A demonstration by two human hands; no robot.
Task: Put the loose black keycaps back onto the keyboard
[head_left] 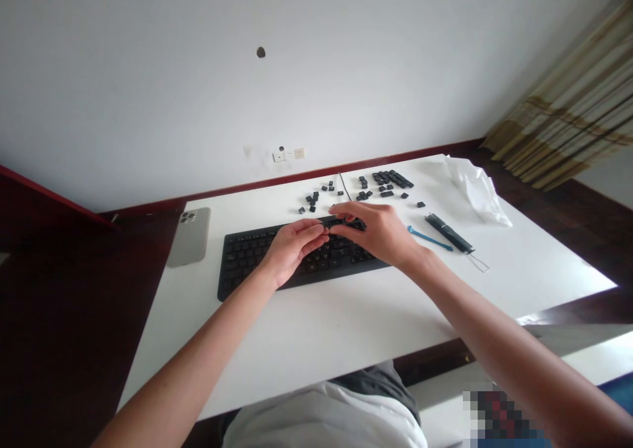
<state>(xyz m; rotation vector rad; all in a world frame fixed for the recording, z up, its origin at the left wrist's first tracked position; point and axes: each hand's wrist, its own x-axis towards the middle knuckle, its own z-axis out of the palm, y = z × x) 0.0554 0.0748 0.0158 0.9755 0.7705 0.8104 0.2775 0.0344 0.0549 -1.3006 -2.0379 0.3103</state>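
Note:
A black keyboard (243, 256) lies on the white table, its right part showing gaps where keycaps are off. Over its middle, the fingertips of both hands meet. My left hand (295, 247) is closed in a pinch, its thumb and forefinger pressed together. From the other side my right hand (380, 231) pinches at the same spot, thumb and forefinger close to the left fingertips. Whatever sits between them is too small to make out. Loose black keycaps (311, 200) lie behind the keyboard, and more keycaps (383, 177) are grouped farther right.
A grey phone (190, 243) lies at the table's left edge. On the right are a blue stick-like tool (430, 238), a black tool with wire loops (449, 233) and a crumpled white plastic bag (475, 187). A cable (343, 187) runs back from the keyboard.

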